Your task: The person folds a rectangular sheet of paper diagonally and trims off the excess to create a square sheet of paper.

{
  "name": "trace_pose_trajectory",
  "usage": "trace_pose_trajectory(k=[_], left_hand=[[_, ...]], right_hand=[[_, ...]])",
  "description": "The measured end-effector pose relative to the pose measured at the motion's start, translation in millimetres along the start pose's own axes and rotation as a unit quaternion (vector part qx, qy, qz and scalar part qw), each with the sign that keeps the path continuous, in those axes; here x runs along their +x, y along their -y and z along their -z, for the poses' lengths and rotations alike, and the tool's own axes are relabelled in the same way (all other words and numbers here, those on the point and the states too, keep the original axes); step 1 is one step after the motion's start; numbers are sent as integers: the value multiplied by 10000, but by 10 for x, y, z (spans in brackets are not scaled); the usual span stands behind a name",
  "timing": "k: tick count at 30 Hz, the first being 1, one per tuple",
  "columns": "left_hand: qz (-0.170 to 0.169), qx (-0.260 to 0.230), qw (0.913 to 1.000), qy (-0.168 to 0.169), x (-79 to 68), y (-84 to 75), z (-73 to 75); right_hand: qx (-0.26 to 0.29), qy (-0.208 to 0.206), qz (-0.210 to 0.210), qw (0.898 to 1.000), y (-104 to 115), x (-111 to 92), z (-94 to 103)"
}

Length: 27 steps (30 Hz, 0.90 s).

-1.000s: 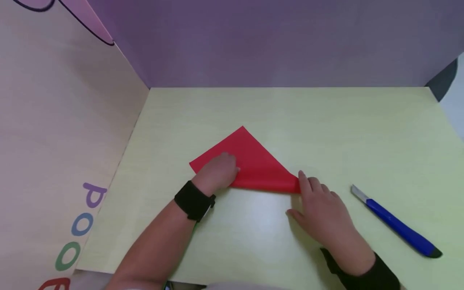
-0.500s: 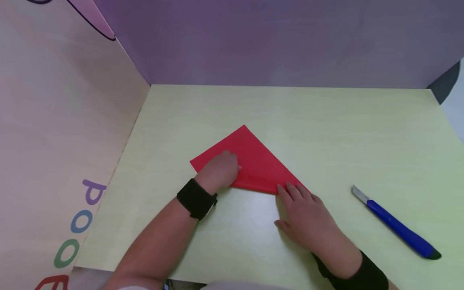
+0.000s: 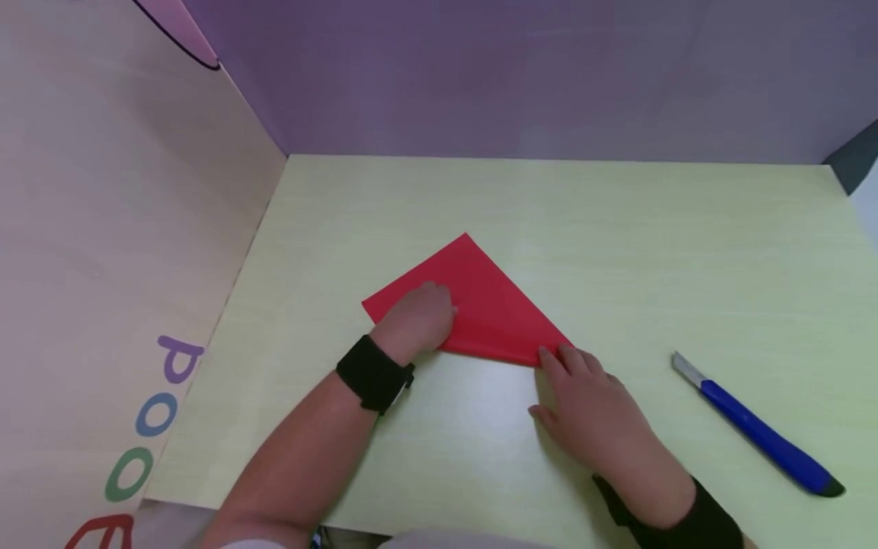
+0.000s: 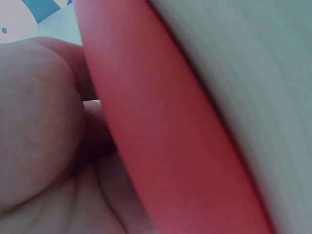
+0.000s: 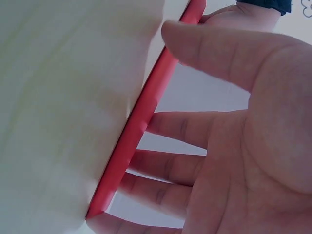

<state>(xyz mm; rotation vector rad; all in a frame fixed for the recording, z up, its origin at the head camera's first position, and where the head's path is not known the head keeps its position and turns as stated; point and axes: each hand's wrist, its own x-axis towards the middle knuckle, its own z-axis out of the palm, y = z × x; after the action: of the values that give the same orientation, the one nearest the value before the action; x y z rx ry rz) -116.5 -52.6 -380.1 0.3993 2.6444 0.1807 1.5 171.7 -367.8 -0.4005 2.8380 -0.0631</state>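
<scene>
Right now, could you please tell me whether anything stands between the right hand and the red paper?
Nothing visible does: the right hand touches the red paper at its right end, with no object between them. The blue knife lies on the table farther right, apart from both.

Angled the left forearm (image 3: pixel 295 457) in diagonally from the near left, with the left hand (image 3: pixel 415 319) held low, its back upward, knuckles (image 3: pixel 439 291) bent and fingertips hidden from the head view. Slanted the right hand (image 3: pixel 595 415) in from the near right, palm (image 5: pixel 273 195) down. Stretched its fingers (image 5: pixel 181 127) out nearly straight, slightly spread, and extended the right thumb (image 5: pixel 209 54) sideways, well apart from them. Held the left hand farther forward than the right.
</scene>
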Motion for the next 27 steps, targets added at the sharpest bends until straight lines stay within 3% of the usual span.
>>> trace_pose_trajectory(k=[9,15,27], left_hand=[[228,-150,9995,144,-19,-1,29],[159,-212,9996,82,-8,-28,32],[268,-144,9993,206,27,-95,40]], right_hand=[[46,171,-73,9998,-8,32,19],[66,300,-233,9993,-27,22,28],[88,175,-202,9996,-68,-12,55]])
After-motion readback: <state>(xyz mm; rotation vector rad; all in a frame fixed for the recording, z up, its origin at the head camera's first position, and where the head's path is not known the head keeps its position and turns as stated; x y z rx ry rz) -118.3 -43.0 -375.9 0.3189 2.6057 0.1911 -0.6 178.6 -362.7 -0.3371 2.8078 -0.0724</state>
